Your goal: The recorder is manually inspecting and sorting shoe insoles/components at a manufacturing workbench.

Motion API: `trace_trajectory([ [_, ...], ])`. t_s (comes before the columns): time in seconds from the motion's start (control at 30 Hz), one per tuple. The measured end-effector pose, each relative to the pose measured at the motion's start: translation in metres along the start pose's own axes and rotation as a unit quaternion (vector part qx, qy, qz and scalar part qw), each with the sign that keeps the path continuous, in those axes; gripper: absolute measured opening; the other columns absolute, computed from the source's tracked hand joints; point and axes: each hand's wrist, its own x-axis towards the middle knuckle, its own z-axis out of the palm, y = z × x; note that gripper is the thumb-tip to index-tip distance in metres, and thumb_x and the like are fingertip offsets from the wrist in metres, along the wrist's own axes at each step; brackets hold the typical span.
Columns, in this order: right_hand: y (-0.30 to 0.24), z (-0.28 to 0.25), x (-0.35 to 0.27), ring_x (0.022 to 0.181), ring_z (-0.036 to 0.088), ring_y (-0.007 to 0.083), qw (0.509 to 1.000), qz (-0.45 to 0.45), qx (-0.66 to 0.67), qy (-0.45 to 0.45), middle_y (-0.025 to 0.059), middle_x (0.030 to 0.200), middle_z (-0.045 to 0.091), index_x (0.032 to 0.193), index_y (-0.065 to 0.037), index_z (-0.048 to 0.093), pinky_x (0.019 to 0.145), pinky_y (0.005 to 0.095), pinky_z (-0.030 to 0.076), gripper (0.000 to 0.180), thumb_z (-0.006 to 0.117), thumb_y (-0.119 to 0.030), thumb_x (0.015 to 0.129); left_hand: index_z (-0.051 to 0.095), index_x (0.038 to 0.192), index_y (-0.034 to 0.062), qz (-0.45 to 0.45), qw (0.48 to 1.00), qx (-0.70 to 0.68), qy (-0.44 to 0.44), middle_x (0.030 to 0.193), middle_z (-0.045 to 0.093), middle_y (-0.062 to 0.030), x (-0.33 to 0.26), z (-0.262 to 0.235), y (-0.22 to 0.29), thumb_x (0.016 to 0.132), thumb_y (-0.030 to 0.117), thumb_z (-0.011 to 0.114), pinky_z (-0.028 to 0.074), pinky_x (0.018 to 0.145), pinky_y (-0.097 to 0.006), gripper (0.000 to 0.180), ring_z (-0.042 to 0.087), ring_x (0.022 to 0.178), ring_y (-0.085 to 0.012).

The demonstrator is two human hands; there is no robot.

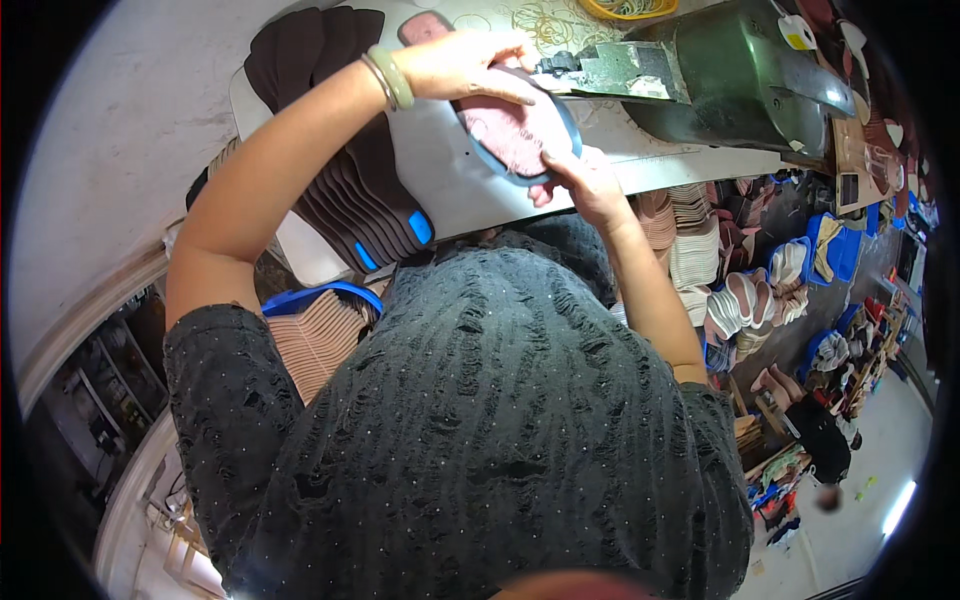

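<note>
A pink, fuzzy-topped shoe insole [505, 130] with a blue-grey edge is tilted over the white table, close to the machine head. My left hand [465, 65], wearing two bangles, lies across its middle and grips it, with fingers reaching toward the machine. At the near end my right hand [588, 185] pinches the insole, thumb on top and the other fingers curled at the edge. Directly right of it is the dark green sewing machine [735, 75]. The insole's underside is hidden.
Stacked dark brown soles [370, 190] lie on the white table [450, 165] at left. A blue bin [325, 297] holds beige soles below them. Loose thread [550, 25] and a yellow basket [628, 8] are at the back. Stacks of shoe parts [693, 245] stand at right.
</note>
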Motion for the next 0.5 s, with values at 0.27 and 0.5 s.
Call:
trace_trajectory([
  [0.27, 0.019, 0.014, 0.013, 0.066, 0.065, 0.0189, 0.993, -0.047, 0.056, 0.095, 0.0165, 0.073, 0.065, 0.092, 0.009, 0.060, 0.057, 0.0257, 0.050, 0.034, 0.055, -0.025, 0.090, 0.045, 0.118, 0.0019, 0.008, 1.000, 0.026, -0.010, 0.093, 0.054, -0.0104, 0.035, 0.003, -0.031, 0.071, 0.029, 0.073, 0.042, 0.078, -0.030, 0.061, 0.051, 0.087, -0.0187],
  [0.5, 0.024, 0.007, 0.013, 0.060, 0.061, 0.0179, 0.996, -0.038, 0.019, 0.085, 0.0140, 0.073, 0.063, 0.096, 0.007, 0.057, 0.057, 0.0276, 0.050, 0.029, 0.048, -0.021, 0.093, 0.044, 0.117, 0.0013, -0.028, 0.998, 0.011, -0.049, 0.098, 0.053, -0.0094, 0.041, 0.003, -0.031, 0.071, 0.031, 0.073, 0.042, 0.080, -0.030, 0.063, 0.049, 0.090, -0.0164],
])
